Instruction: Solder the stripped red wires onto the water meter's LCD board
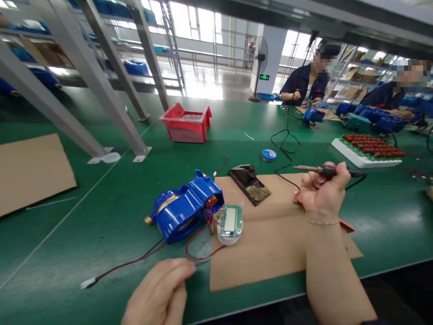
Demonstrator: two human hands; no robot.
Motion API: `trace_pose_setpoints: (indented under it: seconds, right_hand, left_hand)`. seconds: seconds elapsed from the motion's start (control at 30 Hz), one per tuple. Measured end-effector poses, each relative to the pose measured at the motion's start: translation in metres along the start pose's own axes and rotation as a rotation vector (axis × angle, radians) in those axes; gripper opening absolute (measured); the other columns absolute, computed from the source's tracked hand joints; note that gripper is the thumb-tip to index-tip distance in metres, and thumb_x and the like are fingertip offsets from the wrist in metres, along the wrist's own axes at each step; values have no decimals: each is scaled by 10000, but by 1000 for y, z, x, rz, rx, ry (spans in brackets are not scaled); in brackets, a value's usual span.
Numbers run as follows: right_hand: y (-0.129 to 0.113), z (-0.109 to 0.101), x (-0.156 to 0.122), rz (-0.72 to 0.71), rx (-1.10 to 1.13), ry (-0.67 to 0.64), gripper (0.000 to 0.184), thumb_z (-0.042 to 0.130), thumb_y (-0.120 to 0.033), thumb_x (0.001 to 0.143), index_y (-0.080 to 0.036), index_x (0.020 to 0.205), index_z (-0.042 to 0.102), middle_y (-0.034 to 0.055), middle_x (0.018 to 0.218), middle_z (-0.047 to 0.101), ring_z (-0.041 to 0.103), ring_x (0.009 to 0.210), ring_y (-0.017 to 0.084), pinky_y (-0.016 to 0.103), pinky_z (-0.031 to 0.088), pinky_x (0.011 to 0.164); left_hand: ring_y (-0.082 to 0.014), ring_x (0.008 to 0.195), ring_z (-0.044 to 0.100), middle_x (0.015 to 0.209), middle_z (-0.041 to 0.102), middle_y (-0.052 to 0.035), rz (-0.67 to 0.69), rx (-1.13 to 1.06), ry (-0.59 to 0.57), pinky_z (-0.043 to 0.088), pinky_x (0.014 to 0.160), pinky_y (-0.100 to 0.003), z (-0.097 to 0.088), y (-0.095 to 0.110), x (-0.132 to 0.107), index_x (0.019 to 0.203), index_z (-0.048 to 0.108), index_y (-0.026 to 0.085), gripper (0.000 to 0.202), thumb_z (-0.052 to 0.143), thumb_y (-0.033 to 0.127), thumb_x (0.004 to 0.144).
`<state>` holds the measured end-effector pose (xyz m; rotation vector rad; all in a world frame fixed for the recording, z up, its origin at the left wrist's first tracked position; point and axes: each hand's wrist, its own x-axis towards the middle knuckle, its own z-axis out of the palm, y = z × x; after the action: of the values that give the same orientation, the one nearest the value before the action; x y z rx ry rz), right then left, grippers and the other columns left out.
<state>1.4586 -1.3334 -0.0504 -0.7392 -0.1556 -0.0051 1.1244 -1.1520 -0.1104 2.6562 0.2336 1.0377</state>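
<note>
My right hand point(321, 192) is closed around the handle of a soldering iron point(326, 171), its tip pointing left above the cardboard sheet. My left hand point(160, 289) is near the front edge, fingers loosely bent and not closed on anything I can see. Its fingertips lie beside a looped red and black wire point(187, 247). Beyond it a blue plastic housing point(189, 207) lies on its side, with wires coming from its right end. Those wires lead to a green circuit board point(231, 221) with a grey display, resting on a round white part point(229, 239).
A black iron stand point(244, 177) with a tan cleaning pad lies on the cardboard point(260, 253). Behind are a solder spool point(269, 155), a red bin point(186, 128) and a white tray point(358, 158) of red and green parts. Metal posts stand left. Two co-workers sit across the bench.
</note>
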Motion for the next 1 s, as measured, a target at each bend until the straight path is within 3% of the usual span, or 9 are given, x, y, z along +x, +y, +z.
trace_pose_setpoints:
  seconds: [0.17,0.33,0.5,0.67,0.83,1.0]
  right_hand:
    - [-7,8,-6,-67,-30,-17,393,677,-527,836,-225,735,447,-134,467,350,218,404,43,177,201,399]
    - [-9,7,-27,-172,-191,19,455,604,-628,875,-234,737,425,-112,528,335,225,415,45,197,174,397]
    - [7,-27,-53,-237,-360,-32,316,707,-521,856,-261,908,534,-63,745,502,412,523,54,205,319,464]
    - [9,-65,-68,-187,-479,-153,243,734,-446,865,-287,1016,630,-32,875,576,495,624,73,230,399,542]
    - [-1,-79,-57,-5,-420,-147,251,745,-458,857,-255,946,627,-42,790,577,467,584,71,215,360,486]
    - [18,-56,-29,25,-451,-119,286,728,-480,836,-235,900,595,-54,696,550,475,585,90,213,363,485]
  left_hand:
    - [-162,935,683,1013,711,-44,97,9,-79,525,929,-283,32,31,12,1113,622,182,137,537,187,1005]
    - [-224,945,689,1116,722,-86,114,162,-173,467,938,-377,46,32,15,1175,641,137,311,521,395,1050]
    - [-228,893,682,1052,733,-52,92,240,-194,494,847,-379,47,28,10,1174,648,192,275,585,410,1020]
    - [-276,909,630,1104,742,-77,240,308,-250,490,851,-431,51,28,10,1221,634,167,302,657,345,977]
    - [-330,954,589,1147,743,-106,321,408,-333,450,784,-444,54,16,7,1299,603,147,378,489,396,1038]
    - [-278,926,605,1222,717,-94,292,398,-259,461,847,-420,55,9,8,1338,562,187,368,571,338,1003]
